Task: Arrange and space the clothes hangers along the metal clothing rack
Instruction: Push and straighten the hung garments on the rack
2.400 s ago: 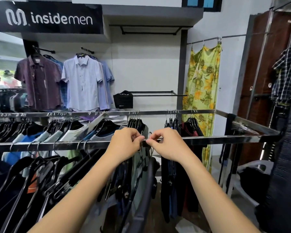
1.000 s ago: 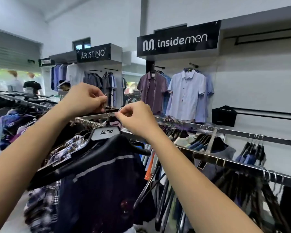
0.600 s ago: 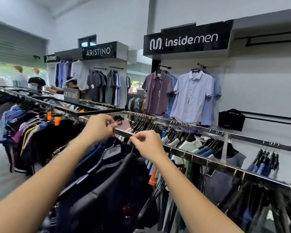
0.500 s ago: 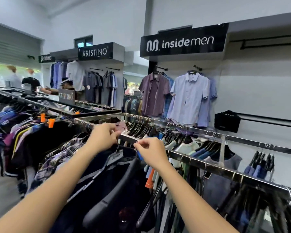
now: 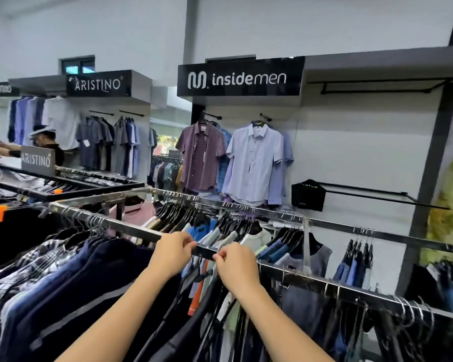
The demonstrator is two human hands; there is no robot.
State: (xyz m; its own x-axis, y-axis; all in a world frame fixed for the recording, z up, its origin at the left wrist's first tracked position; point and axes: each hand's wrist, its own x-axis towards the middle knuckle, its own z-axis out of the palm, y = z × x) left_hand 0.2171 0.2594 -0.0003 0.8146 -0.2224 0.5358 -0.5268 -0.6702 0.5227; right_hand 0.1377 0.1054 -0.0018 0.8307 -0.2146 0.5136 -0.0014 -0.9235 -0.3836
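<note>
Left hand (image 5: 173, 253): raised to the near rail, fingers curled and pinched at its front edge; what they grip is too small to tell, likely a wire hook.
Right hand (image 5: 234, 266): just beside the left, thumb and forefinger pinched together at the same rail; the thing between them cannot be made out.
Shiny square-section metal clothing rack (image 5: 131, 232): its near rail runs from upper left to lower right, under both hands.
Black clothes hangers with thin wire hooks (image 5: 92, 226): bunched on the near rail left of the hands, more hooks crowded at its right end (image 5: 413, 309).
Dark navy shirts (image 5: 76, 283): hang below the left forearm.
Far rail (image 5: 272, 214): parallel behind, carrying more black hangers.
Black wall sign reading "insidemen" (image 5: 241, 78): above a pale blue short-sleeved shirt (image 5: 254, 163).
</note>
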